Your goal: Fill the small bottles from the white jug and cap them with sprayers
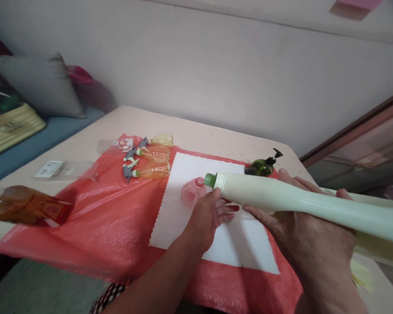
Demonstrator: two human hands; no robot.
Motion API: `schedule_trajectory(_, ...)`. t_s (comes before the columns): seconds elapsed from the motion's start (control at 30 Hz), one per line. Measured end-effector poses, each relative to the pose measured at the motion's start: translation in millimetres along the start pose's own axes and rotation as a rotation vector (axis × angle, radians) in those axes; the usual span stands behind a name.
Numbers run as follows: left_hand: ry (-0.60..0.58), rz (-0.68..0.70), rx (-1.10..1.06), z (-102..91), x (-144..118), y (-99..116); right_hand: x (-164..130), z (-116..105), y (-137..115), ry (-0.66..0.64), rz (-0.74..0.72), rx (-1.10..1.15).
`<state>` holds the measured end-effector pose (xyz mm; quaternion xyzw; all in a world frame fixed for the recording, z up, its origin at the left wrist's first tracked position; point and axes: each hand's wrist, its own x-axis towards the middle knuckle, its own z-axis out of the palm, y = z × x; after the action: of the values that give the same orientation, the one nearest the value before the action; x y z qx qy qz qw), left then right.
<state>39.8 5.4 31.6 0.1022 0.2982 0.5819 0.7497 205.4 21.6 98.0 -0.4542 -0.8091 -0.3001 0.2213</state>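
Observation:
A pale green, long-spouted container, apparently a watering can (265, 189), lies tilted across the right side, its body partly cut off by the frame. Its darker green tip (210, 180) is close to the mouth of a clear pinkish bottle (192, 192), which stands on a white cloth (196, 165). My right hand (309, 235) supports the spout from below, fingers showing beyond it. With its thumb against the collar, my left hand (212, 213) steadies the spout's end, the other fingers loosely spread underneath. Whether liquid flows cannot be made out.
Red plastic sheeting (118, 231) covers the table. Several spray bottles (152, 168) lie left of the cloth, near clear packaging (68, 170). A bottle of amber liquid (22, 205) is at far left. A dark green pump bottle (262, 167) sits behind the spout.

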Motion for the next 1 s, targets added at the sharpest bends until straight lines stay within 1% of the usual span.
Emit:
schedule_trajectory(0.1,0.007,-0.007,0.0,0.4,-0.3,0.3,0.5,-0.8,-0.2,-0.009,-0.002,0.009)
schedule_trajectory(0.43,-0.016,-0.006,0.008,-1.8,0.9,-0.6,2.5,-4.1,-2.2,0.024,-0.004,-0.008)
schedule_trajectory(0.8,-0.033,-0.001,0.018,-1.3,-0.8,0.1,4.1,-8.0,-2.1,-0.014,-0.001,-0.004)
schedule_trajectory(1.0,-0.027,-0.011,0.012,-1.8,0.2,-0.5,5.8,-9.1,-3.1,-0.004,0.018,0.014)
